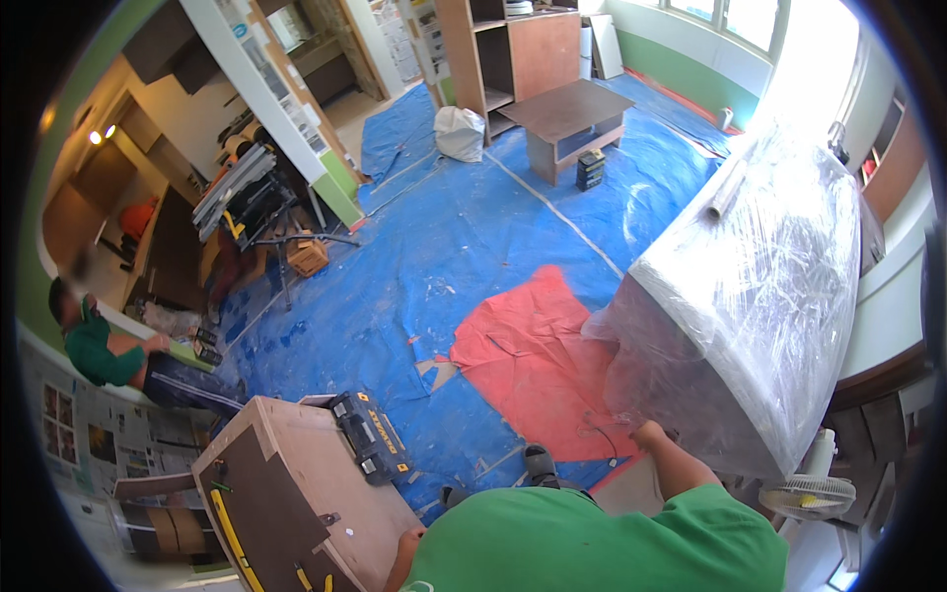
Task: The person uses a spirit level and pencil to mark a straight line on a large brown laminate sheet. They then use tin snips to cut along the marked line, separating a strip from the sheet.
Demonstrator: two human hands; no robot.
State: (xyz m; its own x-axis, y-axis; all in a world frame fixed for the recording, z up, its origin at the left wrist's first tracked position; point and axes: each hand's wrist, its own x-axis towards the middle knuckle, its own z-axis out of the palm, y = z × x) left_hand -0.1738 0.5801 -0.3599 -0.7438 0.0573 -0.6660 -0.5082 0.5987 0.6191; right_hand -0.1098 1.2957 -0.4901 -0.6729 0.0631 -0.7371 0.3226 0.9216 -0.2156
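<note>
Low on the left side, my left hand is next to the edge of a wooden cabinet carcass; my shirt hides part of it, and its fingers are too small to read. My right hand reaches forward with curled fingers beside the hanging edge of clear plastic sheeting, which covers a large piece of furniture. What lies in its fingers, if anything, I cannot make out. On the cabinet lie a yellow spirit level and small hand tools. A black and yellow toolbox stands against its far side.
Blue tarpaulin covers the floor, with a red sheet ahead of me. A standing fan is at right. A co-worker is at far left, near a saw on a stand. A low brown table stands further off.
</note>
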